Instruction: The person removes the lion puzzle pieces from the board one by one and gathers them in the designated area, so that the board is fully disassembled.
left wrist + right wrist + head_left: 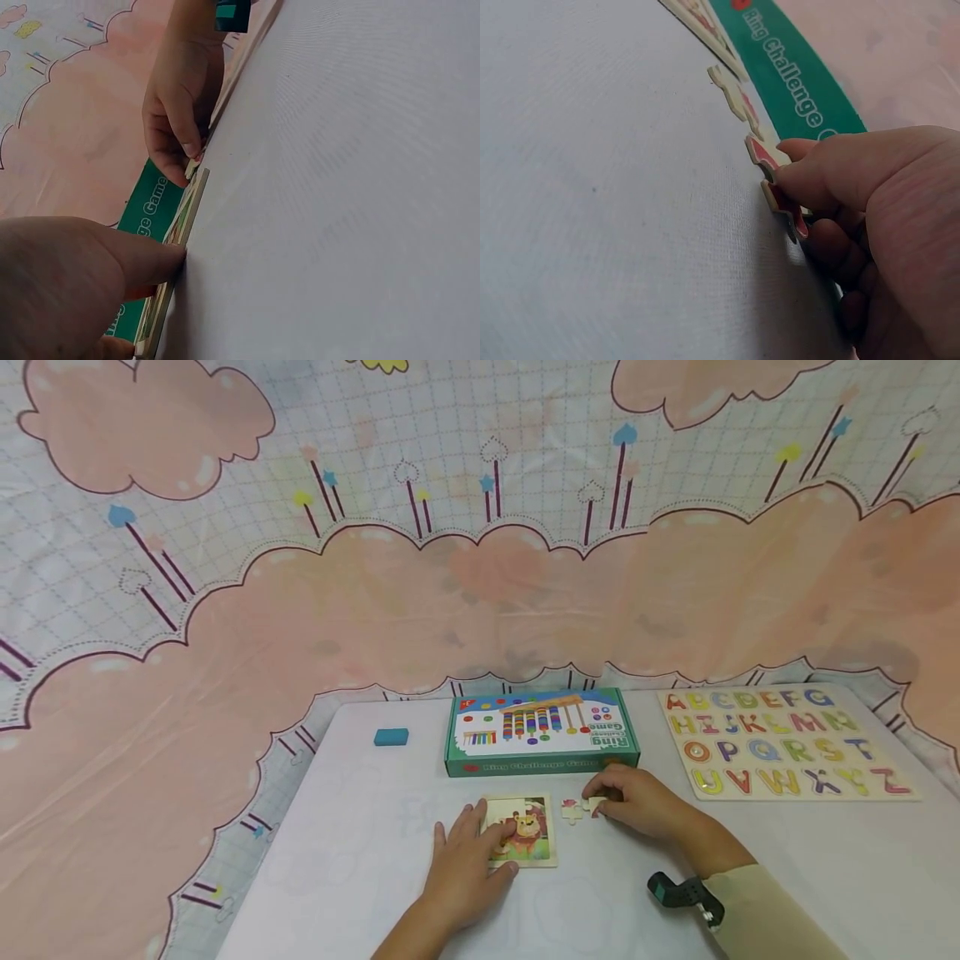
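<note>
A small square picture puzzle (536, 853) with a lion-like animal lies on the white table in a pale wooden frame. My left hand (467, 864) rests over its left side, fingers spread, one reaching across the picture. The left wrist view shows the left thumb (161, 260) at the frame's edge. Right of the frame, my right hand (637, 802) pinches a puzzle piece (784, 206) with red on it, low over the table; its fingertips partly hide the piece. Another loose puzzle piece (572, 811) lies between that hand and the frame.
Behind the hands stands a green Ring Challenge Game box (542, 731). A blue block (392, 737) lies to its left, and a wooden alphabet board (787, 743) to its right. A patterned cloth (480, 610) hangs behind the table.
</note>
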A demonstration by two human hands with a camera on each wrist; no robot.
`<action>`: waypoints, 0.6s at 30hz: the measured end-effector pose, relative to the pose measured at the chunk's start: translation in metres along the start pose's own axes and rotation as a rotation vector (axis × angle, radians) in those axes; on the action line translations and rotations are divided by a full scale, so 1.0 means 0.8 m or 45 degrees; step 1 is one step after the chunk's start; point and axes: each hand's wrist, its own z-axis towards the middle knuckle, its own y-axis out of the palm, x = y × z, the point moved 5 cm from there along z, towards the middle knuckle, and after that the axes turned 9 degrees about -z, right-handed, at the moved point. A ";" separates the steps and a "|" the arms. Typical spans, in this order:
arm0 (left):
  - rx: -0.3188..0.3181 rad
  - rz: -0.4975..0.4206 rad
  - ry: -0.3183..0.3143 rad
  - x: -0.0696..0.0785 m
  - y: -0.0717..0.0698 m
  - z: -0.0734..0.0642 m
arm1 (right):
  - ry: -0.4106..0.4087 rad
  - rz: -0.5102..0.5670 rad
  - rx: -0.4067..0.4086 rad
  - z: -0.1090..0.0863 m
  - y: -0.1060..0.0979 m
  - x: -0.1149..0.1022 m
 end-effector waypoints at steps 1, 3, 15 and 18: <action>0.006 0.000 0.001 0.000 0.000 0.001 | -0.002 0.000 0.002 0.000 0.000 0.000; 0.017 0.004 0.003 0.001 0.000 0.002 | -0.003 0.001 0.006 -0.001 0.000 0.001; 0.064 -0.079 -0.038 0.005 -0.005 0.004 | -0.011 -0.004 0.000 -0.003 -0.005 -0.002; 0.096 -0.095 -0.019 0.006 -0.007 0.004 | -0.011 -0.016 -0.008 -0.003 -0.006 -0.002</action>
